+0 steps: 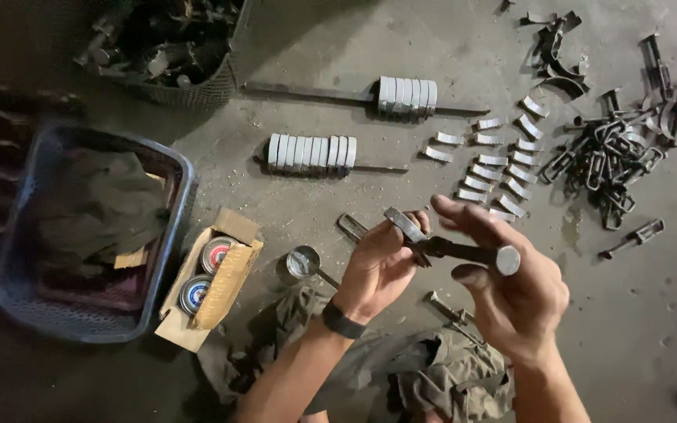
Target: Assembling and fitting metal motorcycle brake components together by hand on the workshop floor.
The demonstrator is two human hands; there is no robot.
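My left hand (376, 266) grips a dark metal clamp piece (406, 225) with a flat grey top. Passing through it is a thick steel bolt (472, 254), and my right hand (511, 278) holds that bolt near its round end, fingers curled around it. Both hands hover above the concrete floor. A black band sits on my left wrist. Beneath the hands lies a crumpled olive rag (440, 376) with another bolt (448, 309) on it.
Two rods carry stacks of shiny curved plates (311, 153) (407, 96). Loose curved plates (495, 160) lie in rows, and a pile of dark clamps (609, 157) is at the right. A blue basket (168, 258), a cardboard box with tins (209, 274), an open tin (302, 262) and a wire basket (190, 90) stand at the left.
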